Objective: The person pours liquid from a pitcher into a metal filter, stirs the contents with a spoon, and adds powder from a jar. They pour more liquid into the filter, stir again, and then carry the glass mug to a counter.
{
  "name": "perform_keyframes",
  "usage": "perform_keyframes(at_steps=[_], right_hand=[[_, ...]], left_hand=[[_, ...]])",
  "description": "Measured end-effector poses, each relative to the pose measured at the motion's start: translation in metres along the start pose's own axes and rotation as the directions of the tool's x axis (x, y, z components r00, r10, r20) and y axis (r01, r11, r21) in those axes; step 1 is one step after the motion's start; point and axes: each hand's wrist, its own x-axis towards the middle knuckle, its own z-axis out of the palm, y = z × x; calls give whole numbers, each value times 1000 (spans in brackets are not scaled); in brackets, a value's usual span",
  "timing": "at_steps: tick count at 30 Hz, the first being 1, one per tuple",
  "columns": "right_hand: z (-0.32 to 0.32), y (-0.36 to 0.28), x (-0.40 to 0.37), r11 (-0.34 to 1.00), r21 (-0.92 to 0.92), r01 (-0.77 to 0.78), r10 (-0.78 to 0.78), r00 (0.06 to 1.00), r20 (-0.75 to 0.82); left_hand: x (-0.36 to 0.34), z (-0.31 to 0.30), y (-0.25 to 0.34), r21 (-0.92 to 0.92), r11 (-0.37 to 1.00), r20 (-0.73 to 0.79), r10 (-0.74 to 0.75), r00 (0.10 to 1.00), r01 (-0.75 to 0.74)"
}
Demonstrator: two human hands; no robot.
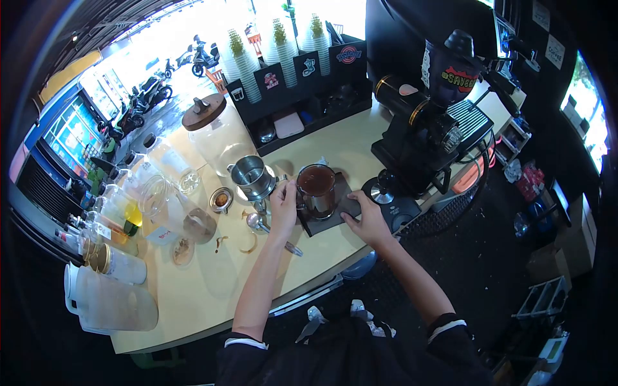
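A glass mug (pixel 317 186) full of brown liquid stands upright on a dark flat mat (pixel 315 226). My left hand (pixel 283 204) is closed at the mug's left side, where its handle is. On the other side, my right hand (pixel 365 217) has its thumb and fingers curled around a dark, folded-looking piece (pixel 350 206) at the mat's right edge; I cannot tell whether it is a cloth or part of the mat. Left of my left hand is a metal pitcher (pixel 252 178). A metal spoon-like tool (pixel 255 222) lies below it, partly behind my wrist.
Jars and bottles line the counter's left side, with a large plastic jug (pixel 112 299) in front. A wooden-lidded glass jar (pixel 219 135) stands behind. Stacked cups fill a black organizer (pixel 290 83). A coffee grinder (pixel 425 128) and metal tamper (pixel 382 186) are at right. Brown spills (pixel 221 242) mark the counter.
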Motion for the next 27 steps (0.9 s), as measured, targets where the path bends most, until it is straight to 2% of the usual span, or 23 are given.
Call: perform_keyframes(at_steps=[4, 7, 9, 13, 15, 19, 22, 25, 27], right_hand=[[2, 9, 0, 995, -29, 92, -92, 996, 7], [0, 6, 0, 994, -42, 101, -101, 995, 1], [-1, 1, 0, 999, 2, 46, -46, 999, 22], [0, 3, 0, 998, 3, 57, -57, 998, 19], [0, 3, 0, 994, -29, 104, -104, 995, -11], [0, 3, 0, 996, -15, 88, -88, 996, -3], [0, 3, 0, 991, -27, 129, -129, 992, -11], [-2, -3, -1, 998, -1, 69, -69, 998, 12], [-3, -4, 0, 999, 0, 44, -44, 999, 26]], left_hand=[[-2, -3, -2, -70, 996, -30, -52, 998, 50], [-6, -11, 1, -14, 996, -40, -92, 995, 91], [-5, -16, -7, -13, 998, -43, -62, 997, 62], [-7, -23, -13, -23, 1000, -67, 1, 998, -3], [-11, -24, -9, -22, 1000, -76, 0, 997, -1], [-15, -32, -7, -9, 999, -91, -42, 995, 42], [-18, -34, -9, -8, 1000, -100, -8, 995, 7], [-17, -47, -17, 1, 999, -42, -45, 998, 45], [-18, -50, -22, 10, 999, -56, -48, 997, 48]])
